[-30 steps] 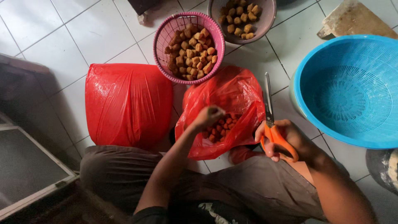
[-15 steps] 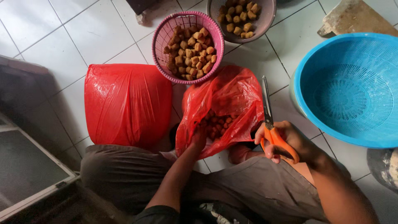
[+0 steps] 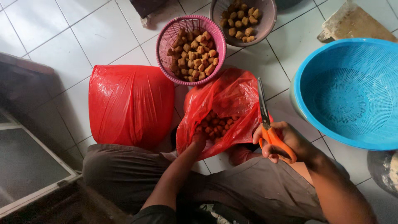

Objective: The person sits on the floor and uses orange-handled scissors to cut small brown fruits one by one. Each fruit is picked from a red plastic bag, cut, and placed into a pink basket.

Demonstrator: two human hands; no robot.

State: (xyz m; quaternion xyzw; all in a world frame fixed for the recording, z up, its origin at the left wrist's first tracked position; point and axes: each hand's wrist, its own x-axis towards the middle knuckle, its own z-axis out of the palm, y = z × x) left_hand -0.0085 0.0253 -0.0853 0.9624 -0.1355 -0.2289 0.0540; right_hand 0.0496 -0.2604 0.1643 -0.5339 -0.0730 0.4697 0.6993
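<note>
Left hand (image 3: 200,138) inside open red bag (image 3: 232,99) (grip hidden among brown pieces (image 3: 215,123)); right hand (image 3: 282,141) grasping orange-handled scissors (image 3: 268,124).

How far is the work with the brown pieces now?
Done: the pink basket is heaped with brown pieces, and the grey bowl holds some. In hand: the left hand reaches into the open red bag; the right hand holds scissors. Left: pieces in that bag, and the full red bag.
</note>
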